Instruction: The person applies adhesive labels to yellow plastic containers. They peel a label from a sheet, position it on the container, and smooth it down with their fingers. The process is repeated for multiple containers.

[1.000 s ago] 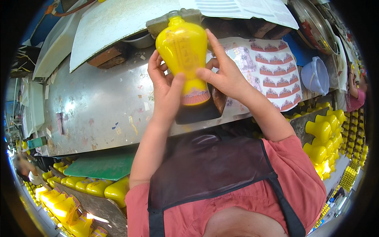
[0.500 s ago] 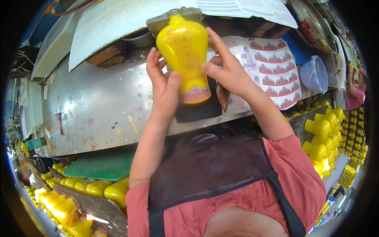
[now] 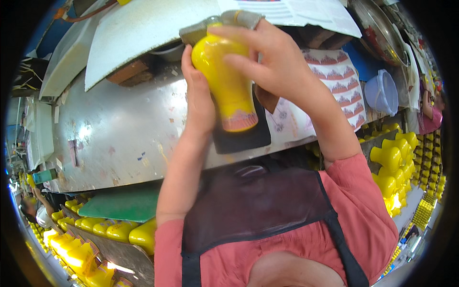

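Your right hand has moved up, fingers parted, over the yellow vase above the desk, your left hand along its side, grip unclear; probably slick and breakable, it's best held at the waist.

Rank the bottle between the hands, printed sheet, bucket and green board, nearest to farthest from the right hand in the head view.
1. Bottle: right at the right hand.
2. Printed sheet: to its right.
3. Bucket: farther right.
4. Green board: lower left.

From where I stand, one head-worn camera looks steeply down (wide fisheye, edges bending) onto the desk close below.
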Available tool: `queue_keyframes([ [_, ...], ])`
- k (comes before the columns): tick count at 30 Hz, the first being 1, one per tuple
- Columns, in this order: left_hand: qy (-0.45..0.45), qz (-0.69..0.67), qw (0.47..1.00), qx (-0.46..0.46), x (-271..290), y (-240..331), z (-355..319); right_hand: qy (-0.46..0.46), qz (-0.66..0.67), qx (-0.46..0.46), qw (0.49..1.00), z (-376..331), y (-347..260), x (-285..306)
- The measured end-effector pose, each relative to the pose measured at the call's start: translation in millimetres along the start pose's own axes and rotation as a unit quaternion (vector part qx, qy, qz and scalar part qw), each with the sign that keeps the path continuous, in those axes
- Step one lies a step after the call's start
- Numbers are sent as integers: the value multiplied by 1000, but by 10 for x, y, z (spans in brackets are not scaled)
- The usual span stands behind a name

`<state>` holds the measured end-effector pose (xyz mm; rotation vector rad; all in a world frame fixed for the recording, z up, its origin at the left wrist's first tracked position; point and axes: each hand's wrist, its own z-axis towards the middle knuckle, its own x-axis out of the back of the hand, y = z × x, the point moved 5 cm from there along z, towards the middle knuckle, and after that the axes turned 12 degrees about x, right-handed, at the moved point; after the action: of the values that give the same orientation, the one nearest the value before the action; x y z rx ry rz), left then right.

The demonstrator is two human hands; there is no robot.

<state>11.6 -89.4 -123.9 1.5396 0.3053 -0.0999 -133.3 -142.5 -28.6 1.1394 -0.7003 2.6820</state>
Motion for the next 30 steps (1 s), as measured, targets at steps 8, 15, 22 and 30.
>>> queue_keyframes([
  [8, 53, 154, 987, -2, 8, -10, -56, -66, -44, -11, 997, 33, -1, -24],
  [15, 53, 213, 976, -5, 93, -62, -68, -107, -57, 1, 993, 61, -59, -57],
  [22, 14, 128, 992, -14, 106, -32, -266, -97, 70, -164, 979, -326, 213, -45],
  [30, 22, 121, 992, -7, 126, -102, -305, -28, 291, -266, 919, -841, 189, -419],
])
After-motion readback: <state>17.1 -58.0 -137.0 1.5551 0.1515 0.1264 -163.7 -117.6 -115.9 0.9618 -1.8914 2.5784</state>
